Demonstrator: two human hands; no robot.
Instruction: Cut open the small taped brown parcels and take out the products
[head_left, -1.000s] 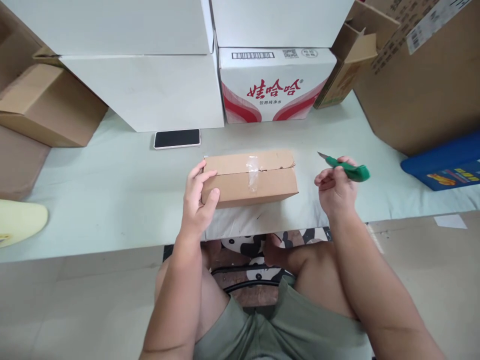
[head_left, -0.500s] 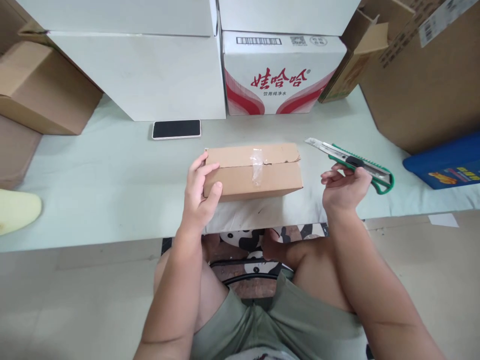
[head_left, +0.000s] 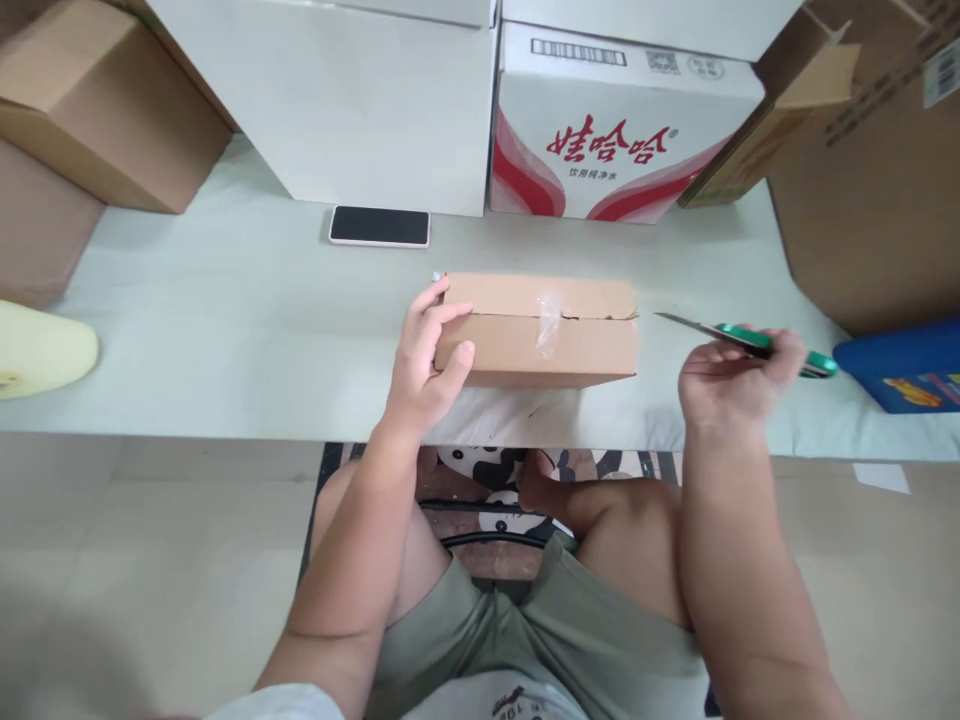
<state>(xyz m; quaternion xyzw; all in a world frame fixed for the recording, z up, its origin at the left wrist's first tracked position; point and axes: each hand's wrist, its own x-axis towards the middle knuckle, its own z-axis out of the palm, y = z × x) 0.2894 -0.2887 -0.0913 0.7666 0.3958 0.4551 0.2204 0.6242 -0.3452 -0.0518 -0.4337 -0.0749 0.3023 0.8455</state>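
A small brown cardboard box (head_left: 510,345) lies on the pale green tabletop in front of me. A strip of clear tape (head_left: 549,325) crosses the seam between its flaps. My left hand (head_left: 431,350) grips the box's left end, fingers on top and thumb on the near face. To the right of the box, my right hand (head_left: 731,380) is closed around a green utility knife (head_left: 757,343). Its blade sticks out and points left, just short of the box's right end, not touching it.
A phone (head_left: 380,227) lies beyond the box to the left. White cartons (head_left: 615,120) stand along the back. Brown cardboard boxes (head_left: 112,110) are at the left, with a pale yellow object (head_left: 45,350) nearer. A blue container (head_left: 900,365) sits at the right.
The utility knife has turned in my right hand, so its edge now faces up and its blade lies flatter. My view has shifted; my left hand stays on the box.
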